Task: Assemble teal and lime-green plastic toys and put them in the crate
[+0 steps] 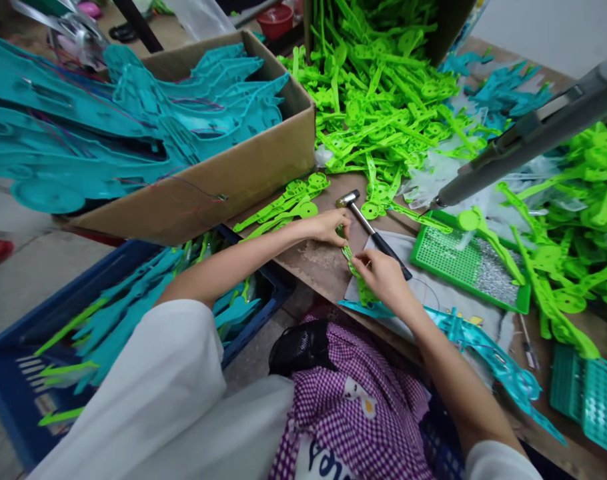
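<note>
My left hand [329,225] and my right hand [383,277] meet over the worn wooden bench [323,263], both pinched on one bright green plastic piece [352,267] that runs between them. A small hammer [368,229] with a metal head and black handle lies just behind my fingers. A few loose green pieces [288,203] lie to the left of my left hand. A teal plastic shell [488,353] lies along the bench edge under my right forearm.
A heap of green pieces [383,100] fills the back of the bench. A cardboard box [223,180] of teal shells stands at left, a blue crate [18,373] below it. A green tray [463,267] holds small screws. A grey power screwdriver [533,133] hangs at right.
</note>
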{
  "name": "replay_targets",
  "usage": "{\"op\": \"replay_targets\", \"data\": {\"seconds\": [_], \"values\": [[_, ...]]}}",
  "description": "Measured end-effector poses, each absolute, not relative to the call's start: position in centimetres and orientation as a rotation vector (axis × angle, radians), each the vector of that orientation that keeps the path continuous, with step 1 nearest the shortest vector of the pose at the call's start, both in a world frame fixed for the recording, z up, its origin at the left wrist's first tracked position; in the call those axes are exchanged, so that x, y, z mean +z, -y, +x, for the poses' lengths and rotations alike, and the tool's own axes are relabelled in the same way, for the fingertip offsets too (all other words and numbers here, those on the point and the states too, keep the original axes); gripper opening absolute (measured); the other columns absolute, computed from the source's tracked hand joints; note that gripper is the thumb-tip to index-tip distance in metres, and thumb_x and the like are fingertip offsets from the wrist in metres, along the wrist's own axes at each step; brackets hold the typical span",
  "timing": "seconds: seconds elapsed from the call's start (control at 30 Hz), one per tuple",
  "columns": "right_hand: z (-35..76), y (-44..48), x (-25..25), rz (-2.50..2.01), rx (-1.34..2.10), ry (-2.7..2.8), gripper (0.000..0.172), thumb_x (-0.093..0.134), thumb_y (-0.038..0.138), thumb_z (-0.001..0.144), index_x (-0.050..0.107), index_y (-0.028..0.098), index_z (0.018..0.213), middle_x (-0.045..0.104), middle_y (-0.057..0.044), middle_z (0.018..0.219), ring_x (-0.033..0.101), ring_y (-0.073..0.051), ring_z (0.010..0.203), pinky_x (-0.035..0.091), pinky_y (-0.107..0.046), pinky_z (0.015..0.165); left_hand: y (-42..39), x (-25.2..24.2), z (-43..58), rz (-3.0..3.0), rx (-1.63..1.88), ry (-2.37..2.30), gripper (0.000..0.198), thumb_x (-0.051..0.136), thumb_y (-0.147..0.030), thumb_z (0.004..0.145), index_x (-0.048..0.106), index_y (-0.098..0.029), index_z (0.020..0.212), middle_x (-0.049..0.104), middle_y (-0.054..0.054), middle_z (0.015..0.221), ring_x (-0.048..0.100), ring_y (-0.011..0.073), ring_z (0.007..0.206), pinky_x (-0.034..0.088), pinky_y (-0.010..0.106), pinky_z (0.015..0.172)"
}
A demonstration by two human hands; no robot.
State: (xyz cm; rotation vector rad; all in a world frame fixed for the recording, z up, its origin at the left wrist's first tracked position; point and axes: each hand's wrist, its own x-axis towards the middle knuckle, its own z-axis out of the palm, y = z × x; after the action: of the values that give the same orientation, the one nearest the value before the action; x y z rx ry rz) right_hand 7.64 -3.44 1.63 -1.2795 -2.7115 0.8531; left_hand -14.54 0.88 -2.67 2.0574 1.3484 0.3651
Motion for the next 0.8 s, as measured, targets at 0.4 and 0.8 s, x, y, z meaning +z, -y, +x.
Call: {"op": "replay_targets", "data": {"seconds": [0.4, 0.8], "values": [[9.0, 1.6, 1.7, -1.204, 1.099, 2.798, 0.02, 0.053, 0.029, 0.09, 0.069, 0.018, 0.091, 0.072, -0.004, 0.082, 0.062, -0.014, 0.07, 0.037, -0.023, 0.064, -1.4, -3.1, -14.9, 2.015, 0.399, -1.287, 0.022, 0.077, -0.033, 0.066, 0.074, -0.018, 0.082, 0.057, 0.002, 0.096, 0.057, 0.016, 0.092, 0.043, 0.023, 0.084], [8.6, -0.8, -0.3, -1.122, 1.493, 2.675, 0.027, 0.061, 0.04, 0.08, 0.064, 0.015, 0.071, 0.06, 0.001, 0.063, 0.051, -0.01, 0.059, 0.034, -0.023, 0.058, -1.4, -2.8, -14.9, 1.98, 0.417, -1.284, 0.022, 0.078, -0.033, 0.064, 0.074, -0.018, 0.079, 0.061, 0.002, 0.096, 0.058, 0.0157, 0.091, 0.043, 0.022, 0.081]]}}
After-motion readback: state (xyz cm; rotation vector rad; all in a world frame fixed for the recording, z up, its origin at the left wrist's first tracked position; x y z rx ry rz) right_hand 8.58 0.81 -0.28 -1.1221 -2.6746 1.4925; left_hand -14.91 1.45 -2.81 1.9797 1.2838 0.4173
